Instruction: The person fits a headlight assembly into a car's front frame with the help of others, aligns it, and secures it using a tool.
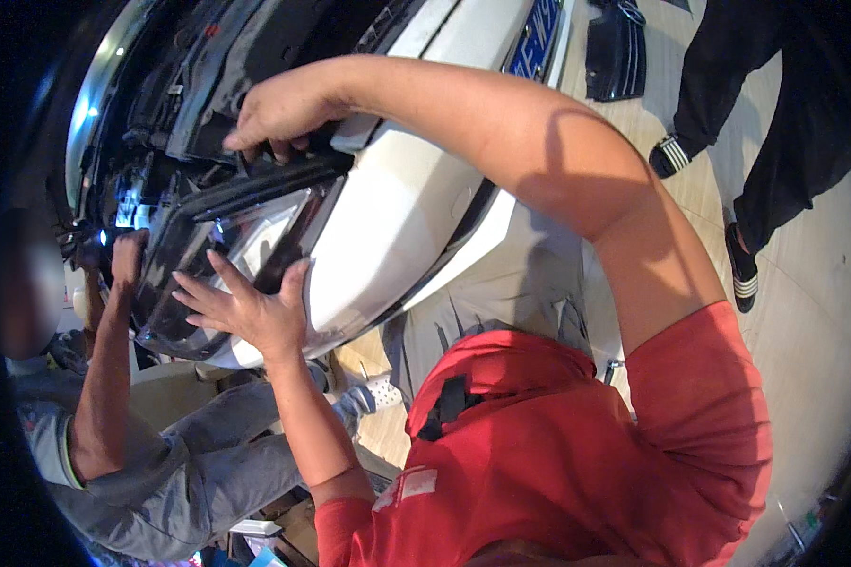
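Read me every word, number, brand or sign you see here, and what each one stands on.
Blue license plate on the white car: large white characters, which I won't copy out.
Pale patch on the red shirt: too blurred to read, if it bears text.
No other text readable.

Head cam, L one of the side-by-side fisheye pair, sits on the person's head. Looks steeply down & slightly fwd, over the wearer's red shirt [558, 463], onto L hand [260, 312] & R hand [288, 106] at the white car's front corner [383, 213]. View upright, not mirrored. V. wide FOV: straight edges bow nr the rim, corners go black. Hands & headlight [272, 227] are nr the cam; floor [813, 321] lies farther off, mostly along the R side.
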A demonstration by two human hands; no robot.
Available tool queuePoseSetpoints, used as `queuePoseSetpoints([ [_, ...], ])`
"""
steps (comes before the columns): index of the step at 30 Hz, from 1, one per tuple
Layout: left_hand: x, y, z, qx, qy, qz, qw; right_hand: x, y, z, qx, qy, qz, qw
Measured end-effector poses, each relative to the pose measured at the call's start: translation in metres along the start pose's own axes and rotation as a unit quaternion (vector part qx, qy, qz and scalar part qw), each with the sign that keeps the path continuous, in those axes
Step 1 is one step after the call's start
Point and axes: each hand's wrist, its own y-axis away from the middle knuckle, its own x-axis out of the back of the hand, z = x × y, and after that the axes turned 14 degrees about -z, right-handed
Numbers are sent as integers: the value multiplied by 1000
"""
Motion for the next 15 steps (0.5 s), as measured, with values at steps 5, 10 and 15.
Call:
queuePoseSetpoints([
  [5, -2, -4, -3, -13, -9, 23, 1000, 7, 0, -5, -20, 3, -56, 998],
  [10, -2, -5, -4, -6, -8, 24, 1000, 6, 8, -1, -7, 17, -72, 997],
  [15, 3, 3, -10, 1, -2, 21, 1000, -46, 31, -15, 19, 245, 46, 968],
])
